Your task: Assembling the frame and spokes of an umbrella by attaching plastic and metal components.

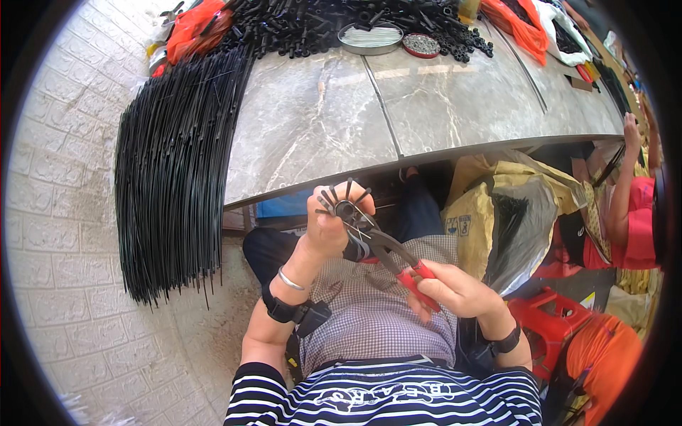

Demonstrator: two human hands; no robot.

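My left hand [325,231] is closed around a black round hub [346,210] with several short black rod ends fanning out from it above the fingers. Red-handled pliers [419,278] are gripped in my right hand [458,290]. Their dark jaws reach up and left to the hub, where a thin pale wire or strip shows; whether the jaws pinch it I cannot tell. Both hands are over my lap, in front of the table's near edge. My left fingers hide the lower part of the hub piece.
Long thin black rods [174,177] hang over the left end of the grey marbled table [305,121]. At the back lie black plastic parts [298,28], a tin of pale sticks [369,40] and a red dish [422,47]. A sack [472,227], a red stool [547,326] and other people stand right.
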